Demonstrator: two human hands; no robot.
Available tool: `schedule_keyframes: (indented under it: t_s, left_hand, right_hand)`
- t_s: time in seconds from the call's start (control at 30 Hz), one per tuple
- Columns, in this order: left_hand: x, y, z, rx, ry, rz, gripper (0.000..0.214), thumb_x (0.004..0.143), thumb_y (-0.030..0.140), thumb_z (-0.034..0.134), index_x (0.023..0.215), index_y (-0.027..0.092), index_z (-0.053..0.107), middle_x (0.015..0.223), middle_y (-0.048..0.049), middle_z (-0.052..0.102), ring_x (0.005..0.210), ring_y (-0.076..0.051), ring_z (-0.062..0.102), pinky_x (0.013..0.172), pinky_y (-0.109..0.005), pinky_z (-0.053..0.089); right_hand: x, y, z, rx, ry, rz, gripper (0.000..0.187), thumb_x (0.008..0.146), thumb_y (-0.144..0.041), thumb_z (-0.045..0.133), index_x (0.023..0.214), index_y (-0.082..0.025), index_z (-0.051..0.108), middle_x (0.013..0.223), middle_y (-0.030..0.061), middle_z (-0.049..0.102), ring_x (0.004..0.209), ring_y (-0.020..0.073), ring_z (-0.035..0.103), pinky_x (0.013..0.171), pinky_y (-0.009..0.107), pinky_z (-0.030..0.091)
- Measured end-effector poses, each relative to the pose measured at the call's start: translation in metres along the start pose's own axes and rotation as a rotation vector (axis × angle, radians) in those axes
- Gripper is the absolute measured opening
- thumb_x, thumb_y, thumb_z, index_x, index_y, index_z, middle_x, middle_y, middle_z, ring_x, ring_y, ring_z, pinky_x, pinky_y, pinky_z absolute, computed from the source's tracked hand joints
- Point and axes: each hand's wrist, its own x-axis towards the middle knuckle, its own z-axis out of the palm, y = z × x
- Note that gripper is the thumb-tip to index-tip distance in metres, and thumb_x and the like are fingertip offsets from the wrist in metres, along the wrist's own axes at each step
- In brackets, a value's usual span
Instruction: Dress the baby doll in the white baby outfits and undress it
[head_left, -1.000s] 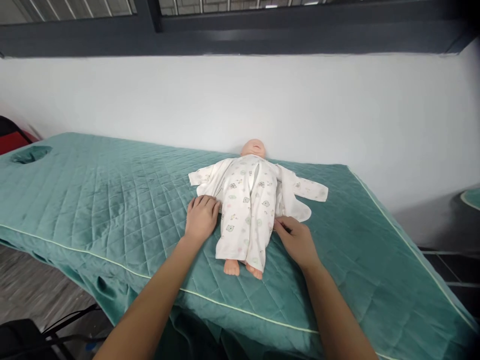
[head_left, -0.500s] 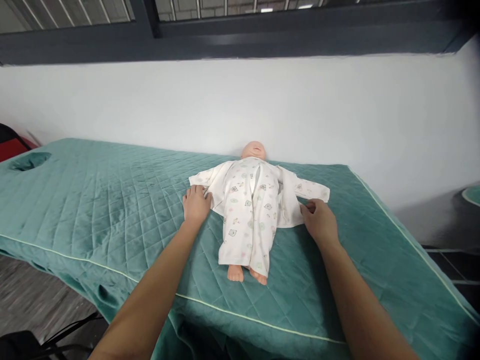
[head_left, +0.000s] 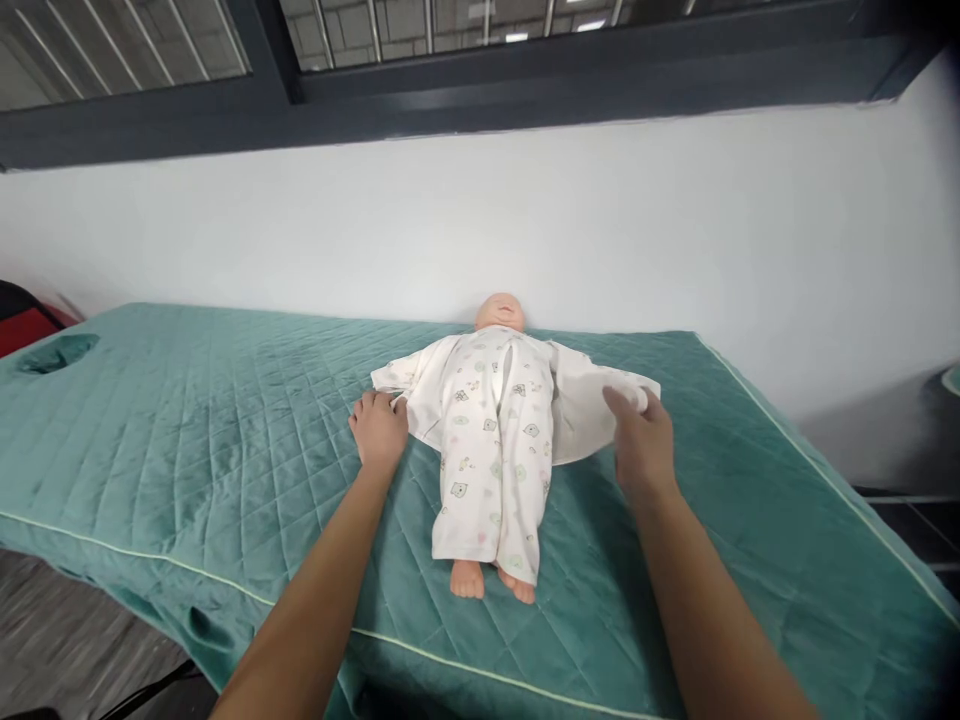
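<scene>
"What's your right hand (head_left: 643, 435) got?"
"A firm pinch, thumb against fingers, right on the outer edge of the white flap (head_left: 585, 410), spread between that grip and the doll (head_left: 500, 312)!"
"And your left hand (head_left: 380, 432)?"
"Fingers curled, right at the opposite edge of the clothing. Can't tell whether that grip has any cloth!"
"The doll?"
"On its back between your two grips, patterned gown (head_left: 487, 470) over its legs, head beyond them, feet (head_left: 466, 579) nearer you, all on the green bed (head_left: 225, 450)!"
</scene>
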Motion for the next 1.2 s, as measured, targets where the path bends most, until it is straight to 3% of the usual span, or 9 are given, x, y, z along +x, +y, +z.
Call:
schedule_keyframes:
  t_s: [0.07,0.23,0.3,0.4,0.57,0.77,0.83,0.97,1.2]
  left_hand:
    - [0.001,-0.001,-0.001,-0.099,-0.013,-0.029,0.029,0.097,0.039,0.049,0.106,0.019,0.067,0.124,-0.0164,0.066,0.126,-0.037,0.056,0.108,-0.055,0.040]
    - [0.000,-0.007,-0.005,-0.252,0.034,-0.102,0.040,0.104,0.042,0.027,0.121,0.017,0.055,0.114,-0.0146,0.071,0.109,-0.028,0.067,0.093,-0.042,0.051]
    - [-0.001,-0.008,-0.007,-0.376,0.066,-0.110,0.040,0.104,0.047,0.029,0.116,0.019,0.054,0.108,-0.0125,0.071,0.103,-0.027,0.068,0.088,-0.039,0.053]
    - [-0.003,-0.003,-0.008,-0.607,0.143,-0.099,0.037,0.101,0.053,0.038,0.106,0.021,0.055,0.097,-0.0087,0.067,0.092,-0.024,0.066,0.083,-0.037,0.054]
    - [-0.015,0.035,-0.015,-0.773,0.174,0.084,0.034,0.100,0.054,0.042,0.104,0.023,0.056,0.092,-0.0052,0.066,0.081,-0.019,0.065,0.072,-0.033,0.056]
    - [-0.039,0.083,-0.038,-0.605,-0.035,1.045,0.021,0.099,0.014,0.047,0.114,0.022,0.060,0.121,-0.0084,0.074,0.123,-0.021,0.066,0.108,-0.040,0.052]
    - [-0.040,0.089,-0.045,-0.600,-0.162,1.162,0.021,0.097,0.011,0.051,0.113,0.020,0.061,0.124,-0.0084,0.074,0.128,-0.021,0.063,0.115,-0.041,0.046]
    - [-0.020,0.096,-0.048,-0.784,-0.288,0.830,0.025,0.100,0.017,0.047,0.115,0.023,0.067,0.119,-0.0034,0.076,0.115,-0.016,0.068,0.103,-0.031,0.052]
    - [0.050,0.122,-0.002,-0.810,-0.125,0.240,0.026,0.089,0.012,0.055,0.108,0.019,0.072,0.117,-0.0077,0.073,0.108,-0.020,0.066,0.095,-0.034,0.052]
  right_hand:
    - [-0.002,-0.029,0.015,0.102,-0.073,-0.053,0.029,0.085,-0.052,0.060,0.086,-0.023,0.057,0.087,0.0023,0.068,0.079,0.0201,0.063,0.068,0.031,0.052]
    - [0.000,-0.100,0.028,-0.078,-0.879,-0.294,0.025,0.087,-0.044,0.064,0.073,-0.024,0.057,0.100,0.0048,0.074,0.102,0.0241,0.067,0.091,0.039,0.052]
    - [0.012,-0.111,0.028,-0.002,-1.009,-0.261,0.021,0.088,-0.043,0.065,0.080,-0.023,0.063,0.105,0.0052,0.075,0.103,0.0226,0.068,0.091,0.038,0.053]
    - [0.036,-0.102,0.041,0.224,-0.806,-0.151,0.023,0.091,-0.043,0.059,0.091,-0.021,0.063,0.108,0.0068,0.075,0.094,0.0199,0.071,0.084,0.036,0.053]
    - [0.051,-0.046,0.086,0.094,-0.108,-0.110,0.017,0.085,-0.034,0.059,0.094,-0.021,0.065,0.111,0.0092,0.072,0.107,0.0237,0.064,0.092,0.038,0.050]
    - [0.047,-0.022,0.092,0.002,-0.279,-0.006,0.031,0.088,-0.039,0.057,0.111,-0.023,0.069,0.119,0.0066,0.072,0.109,0.0253,0.064,0.100,0.044,0.045]
    - [0.048,-0.025,0.090,-0.005,-0.292,-0.048,0.031,0.089,-0.037,0.055,0.112,-0.023,0.070,0.125,0.0067,0.070,0.116,0.0255,0.061,0.105,0.044,0.042]
    - [0.050,-0.026,0.092,-0.007,-0.342,-0.108,0.032,0.090,-0.038,0.053,0.114,-0.025,0.071,0.134,0.0064,0.066,0.128,0.0262,0.055,0.113,0.046,0.037]
    - [0.052,-0.016,0.093,-0.008,-0.366,-0.075,0.039,0.090,-0.044,0.053,0.121,-0.026,0.067,0.142,0.0068,0.059,0.136,0.0265,0.049,0.118,0.049,0.033]
